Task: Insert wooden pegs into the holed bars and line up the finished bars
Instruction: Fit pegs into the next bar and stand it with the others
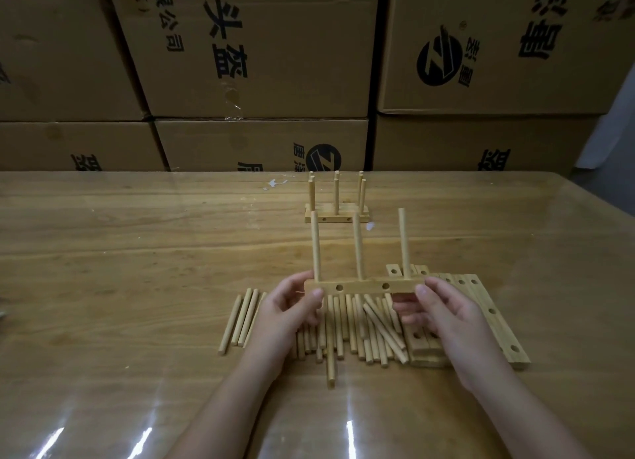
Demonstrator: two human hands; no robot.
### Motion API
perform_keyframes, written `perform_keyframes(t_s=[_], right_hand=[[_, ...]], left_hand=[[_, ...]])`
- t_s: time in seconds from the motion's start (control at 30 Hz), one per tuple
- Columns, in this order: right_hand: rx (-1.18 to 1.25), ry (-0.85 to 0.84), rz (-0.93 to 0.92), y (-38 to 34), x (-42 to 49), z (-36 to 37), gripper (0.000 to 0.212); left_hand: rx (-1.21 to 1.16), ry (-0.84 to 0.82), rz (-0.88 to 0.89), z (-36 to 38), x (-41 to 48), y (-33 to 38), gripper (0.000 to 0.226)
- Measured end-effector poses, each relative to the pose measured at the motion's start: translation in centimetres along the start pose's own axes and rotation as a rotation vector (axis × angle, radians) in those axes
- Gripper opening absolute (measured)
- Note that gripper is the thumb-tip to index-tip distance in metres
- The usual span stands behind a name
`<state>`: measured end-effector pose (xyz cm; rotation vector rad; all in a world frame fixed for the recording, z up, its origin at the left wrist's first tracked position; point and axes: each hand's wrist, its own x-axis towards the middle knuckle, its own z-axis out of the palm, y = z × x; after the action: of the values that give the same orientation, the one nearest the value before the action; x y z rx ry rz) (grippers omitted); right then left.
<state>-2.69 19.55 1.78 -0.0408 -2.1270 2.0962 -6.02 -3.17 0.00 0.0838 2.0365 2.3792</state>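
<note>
Both grips pinch the pale wooden holed bar (364, 285) carrying three upright round wooden pegs (358, 245), left hand (288, 304) at its left end and right hand (443, 314) at its right, over a heap of loose pale pegs (347, 328) on the glossy wooden worktop (137, 252), with unfilled holed bars (488, 307) stacked just right and finished pegged bars (338, 214) farther back.

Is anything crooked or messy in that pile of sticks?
Yes, a bit. Among the loose pegs below the held bar, a few slanted pegs lie crosswise over the straight ones, and one peg pokes out of the pile toward the person. Nothing looks broken or spilled.
</note>
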Motion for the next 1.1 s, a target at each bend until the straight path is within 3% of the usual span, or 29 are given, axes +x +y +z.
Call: perform_keyframes(t_s=[0.17,0.3,0.43,0.6,0.87,1.1], right_hand=[[-0.301,0.048,-0.207,0.1,0.2,-1.0,0.017],[-0.543,0.060,-0.228,1.1,0.7,-1.7,0.033],[-0.798,0.090,-0.404,1.4,0.8,-1.9,0.036],[-0.811,0.218,-0.452,1.5,1.0,-2.2,0.023],[-0.828,0.181,-0.408,2.1,1.5,-1.8,0.019],[-0.819,0.181,-0.443,2.5,1.6,-1.9,0.020]], left_hand=[[0.262,-0.017,0.049,-0.1,-0.6,1.7,0.027],[0.586,-0.104,0.029,-0.9,0.4,2.6,0.028],[0.641,-0.149,-0.019,-1.2,2.0,2.5,0.029],[0.630,-0.115,0.005,-1.6,6.0,2.0,0.036],[0.739,0.018,-0.077,-2.2,14.8,0.5,0.041],[0.909,0.112,-0.029,-0.9,19.1,-1.3,0.040]])
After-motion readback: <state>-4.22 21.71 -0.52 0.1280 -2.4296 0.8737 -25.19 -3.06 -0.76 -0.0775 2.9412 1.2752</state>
